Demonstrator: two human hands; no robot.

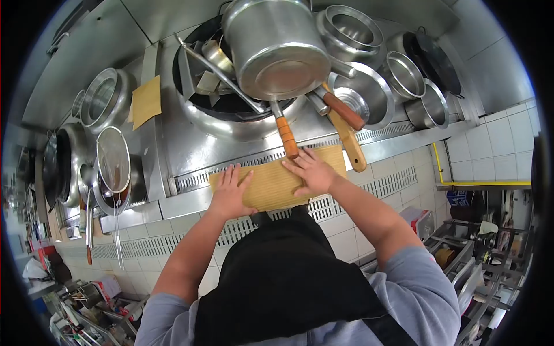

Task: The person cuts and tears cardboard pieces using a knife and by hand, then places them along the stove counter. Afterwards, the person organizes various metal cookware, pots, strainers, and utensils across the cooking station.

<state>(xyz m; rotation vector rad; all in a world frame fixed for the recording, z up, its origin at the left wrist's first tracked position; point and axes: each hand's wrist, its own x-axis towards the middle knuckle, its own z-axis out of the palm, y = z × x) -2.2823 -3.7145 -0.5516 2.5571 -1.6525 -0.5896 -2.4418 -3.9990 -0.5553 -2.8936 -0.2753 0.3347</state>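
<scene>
A tan, finely ribbed cloth [270, 183] lies spread across the front edge of the steel stove counter. My left hand [229, 193] rests flat on its left part, fingers apart. On its right part lies my right hand [311, 172], also flat with fingers spread. Just above the cloth, the orange wooden handle [286, 137] of a utensil points down close to my right fingertips. To the right hangs a light wooden handle [347, 141] with a hole at its end. Behind them a large steel pot [280, 46] leans over a black wok [182, 69], its base facing me.
A second tan cloth [147, 102] lies on the counter's left. Steel bowls [351, 29] and a wide basin [378, 98] stand right of the wok. At left are a mesh strainer [113, 158] and stacked pots [103, 98]. A slotted drain [398, 181] runs along the floor.
</scene>
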